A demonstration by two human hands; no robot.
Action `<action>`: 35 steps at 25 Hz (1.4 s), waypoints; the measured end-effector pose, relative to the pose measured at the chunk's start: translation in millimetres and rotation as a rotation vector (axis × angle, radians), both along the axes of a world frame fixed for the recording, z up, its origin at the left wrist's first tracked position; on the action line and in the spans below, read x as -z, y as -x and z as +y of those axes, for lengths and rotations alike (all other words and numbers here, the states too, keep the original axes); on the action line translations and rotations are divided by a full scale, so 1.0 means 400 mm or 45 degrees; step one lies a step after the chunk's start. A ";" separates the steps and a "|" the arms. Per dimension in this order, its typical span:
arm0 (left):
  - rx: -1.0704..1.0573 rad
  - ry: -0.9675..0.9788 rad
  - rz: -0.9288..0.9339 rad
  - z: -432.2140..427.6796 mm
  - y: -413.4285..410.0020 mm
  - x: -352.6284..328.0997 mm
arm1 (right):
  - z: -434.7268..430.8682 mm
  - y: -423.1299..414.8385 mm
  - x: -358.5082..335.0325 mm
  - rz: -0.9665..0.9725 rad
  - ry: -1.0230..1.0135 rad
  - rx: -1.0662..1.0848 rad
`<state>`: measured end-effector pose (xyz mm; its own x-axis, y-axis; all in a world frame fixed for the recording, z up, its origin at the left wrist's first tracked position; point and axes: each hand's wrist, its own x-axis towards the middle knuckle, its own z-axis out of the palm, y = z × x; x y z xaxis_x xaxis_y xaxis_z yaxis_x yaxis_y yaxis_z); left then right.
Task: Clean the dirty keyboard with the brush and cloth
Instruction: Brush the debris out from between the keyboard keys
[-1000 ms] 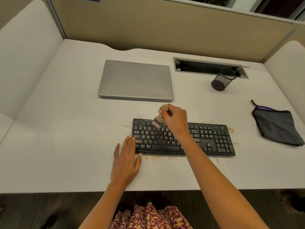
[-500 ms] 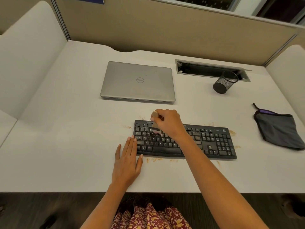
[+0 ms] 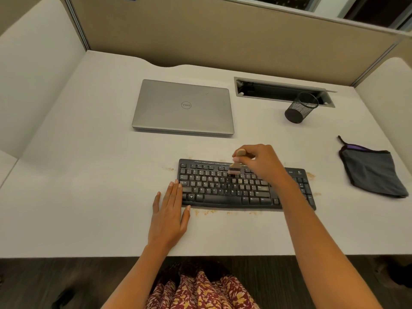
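Observation:
A black keyboard (image 3: 223, 188) lies on the white desk, with brown crumbs scattered around its edges. My right hand (image 3: 260, 162) grips a small wooden brush (image 3: 235, 165) whose bristles touch the upper middle key rows. My left hand (image 3: 168, 212) lies flat on the desk, fingers spread, its fingertips and thumb against the keyboard's left end. A dark grey cloth (image 3: 370, 170) with a purple edge lies at the right of the desk, apart from both hands.
A shut silver laptop (image 3: 182, 107) sits behind the keyboard. A black mesh pen cup (image 3: 301, 108) lies tipped beside a cable slot (image 3: 283, 91). Partition walls enclose the desk (image 3: 89, 175) at the back and both sides. Its front edge runs just below my left wrist.
My right hand has swept the brush rightward along the upper key rows from the left-middle of the keyboard. My left hand has stayed flat at the keyboard's left end.

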<state>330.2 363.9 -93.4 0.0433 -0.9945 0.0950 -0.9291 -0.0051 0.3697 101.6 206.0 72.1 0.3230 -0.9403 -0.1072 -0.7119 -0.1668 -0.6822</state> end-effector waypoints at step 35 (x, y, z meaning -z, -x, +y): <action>-0.001 -0.024 -0.023 0.001 0.000 -0.002 | -0.003 0.078 0.008 0.405 0.144 0.101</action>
